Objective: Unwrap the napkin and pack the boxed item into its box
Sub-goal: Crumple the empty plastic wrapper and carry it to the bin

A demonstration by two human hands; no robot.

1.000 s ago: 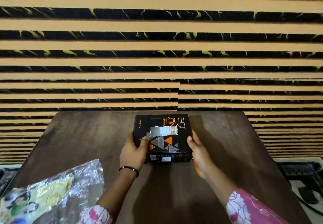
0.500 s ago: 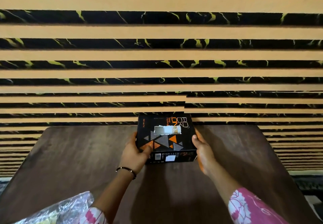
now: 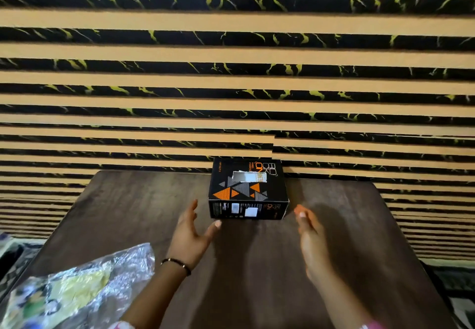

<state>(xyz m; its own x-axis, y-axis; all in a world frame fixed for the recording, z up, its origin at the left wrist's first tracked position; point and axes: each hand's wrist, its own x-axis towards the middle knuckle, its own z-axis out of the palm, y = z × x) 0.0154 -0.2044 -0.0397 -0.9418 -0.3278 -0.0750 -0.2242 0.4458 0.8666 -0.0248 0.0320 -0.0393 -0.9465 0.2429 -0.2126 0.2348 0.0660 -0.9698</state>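
A black box with orange and grey triangles and a torn white patch on top rests closed at the far middle of the dark wooden table. My left hand hovers just in front of its left corner, fingers spread, holding nothing. My right hand is open on the other side, a short gap from the box's right end. A crinkled silver foil wrapper with yellow and printed colours lies at the near left corner of the table.
A striped tan and black wall rises straight behind the table's far edge. Patterned floor covering shows beside the table on both sides.
Both hands gripped the box's sides before; now they have let go and pulled back toward me. The box sits farther back near the wall. The wrapper has come back into view.
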